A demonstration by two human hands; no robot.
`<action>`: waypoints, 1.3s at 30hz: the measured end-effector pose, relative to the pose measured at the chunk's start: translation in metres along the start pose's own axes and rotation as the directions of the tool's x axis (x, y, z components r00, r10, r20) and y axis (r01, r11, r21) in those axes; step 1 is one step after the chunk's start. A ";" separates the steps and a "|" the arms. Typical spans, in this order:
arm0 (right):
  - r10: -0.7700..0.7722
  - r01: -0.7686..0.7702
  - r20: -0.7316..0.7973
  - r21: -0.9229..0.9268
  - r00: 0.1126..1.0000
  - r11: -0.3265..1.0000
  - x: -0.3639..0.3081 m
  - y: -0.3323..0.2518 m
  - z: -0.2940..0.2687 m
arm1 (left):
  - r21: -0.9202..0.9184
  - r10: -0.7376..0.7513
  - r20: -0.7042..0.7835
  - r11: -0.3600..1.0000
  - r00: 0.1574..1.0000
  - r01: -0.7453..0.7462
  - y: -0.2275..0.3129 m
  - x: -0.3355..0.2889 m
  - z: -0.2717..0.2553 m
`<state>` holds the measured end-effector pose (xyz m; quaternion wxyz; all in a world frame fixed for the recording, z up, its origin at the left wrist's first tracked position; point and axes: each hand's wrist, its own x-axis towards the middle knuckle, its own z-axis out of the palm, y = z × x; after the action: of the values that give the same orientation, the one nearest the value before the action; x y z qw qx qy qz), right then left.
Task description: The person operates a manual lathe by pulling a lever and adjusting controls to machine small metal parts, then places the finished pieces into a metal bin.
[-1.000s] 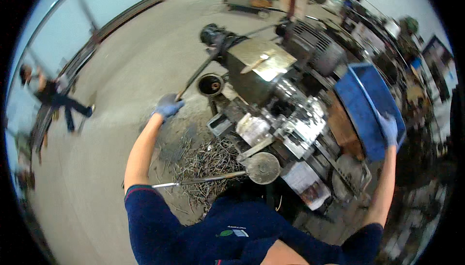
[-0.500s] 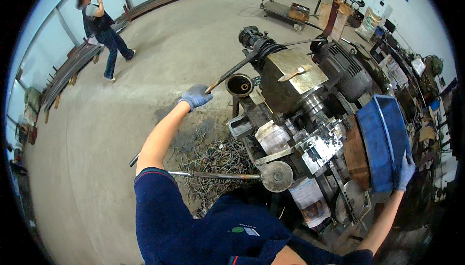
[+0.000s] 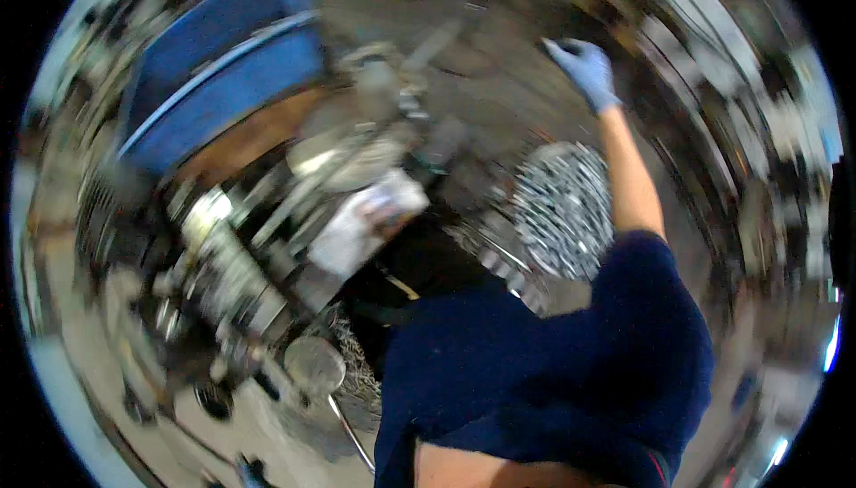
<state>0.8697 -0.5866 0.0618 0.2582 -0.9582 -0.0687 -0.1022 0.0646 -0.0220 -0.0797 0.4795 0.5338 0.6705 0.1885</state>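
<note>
My right hand [image 3: 584,70], in a pale blue glove, is raised at the upper right, with the arm stretched away from me. Its thumb points out to the left, apart from the fingers, and I see nothing held. Nearer to me, beside that forearm, lies a round heap of shiny metal pieces [image 3: 563,210], too blurred to tell their kind. My left hand cannot be made out. The machine [image 3: 236,287] stands on the left, smeared by motion, with a printed sheet [image 3: 367,220] on it and a round metal disc [image 3: 315,365] at its near end.
A blue bin [image 3: 254,86] rests on a brown board [image 3: 254,131] at the upper left. A thin metal rod [image 3: 350,430] runs down from the disc. Metal shavings [image 3: 357,372] lie beside it. Blurred shelves and clutter line the right side.
The view has swung far to the right, so the machine now lies on the left. My right hand has let go of the blue bin. The left hand, earlier gripping a lever, is no longer discernible.
</note>
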 end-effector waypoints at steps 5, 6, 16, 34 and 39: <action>0.394 -0.332 0.207 -0.281 0.895 0.900 -0.042 0.153 0.019 | 0.060 -0.058 -0.081 0.996 0.995 0.063 0.050 0.009 0.058; 0.469 -0.357 0.289 -0.365 0.834 0.860 -0.050 0.193 0.035 | 0.065 -0.062 -0.083 0.996 0.995 0.068 0.053 0.010 0.062; 0.251 0.026 0.699 -0.359 0.670 0.933 -0.086 0.181 0.104 | 0.023 -0.092 -0.220 0.995 0.971 0.100 0.046 -0.023 0.041; 0.110 0.473 0.801 -0.451 0.588 0.757 -0.117 0.149 0.111 | 0.003 0.228 -0.148 0.973 0.962 -0.231 0.007 -0.006 -0.014; 0.080 0.484 0.855 -0.363 0.512 0.796 -0.102 0.151 0.115 | 0.188 0.257 -0.187 0.957 0.948 -0.222 0.015 -0.016 -0.007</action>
<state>0.8175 -0.6653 -0.1311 -0.1162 -0.9003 -0.2680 0.3227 0.0664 -0.0297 -0.0581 0.3340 0.6264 0.6605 0.2443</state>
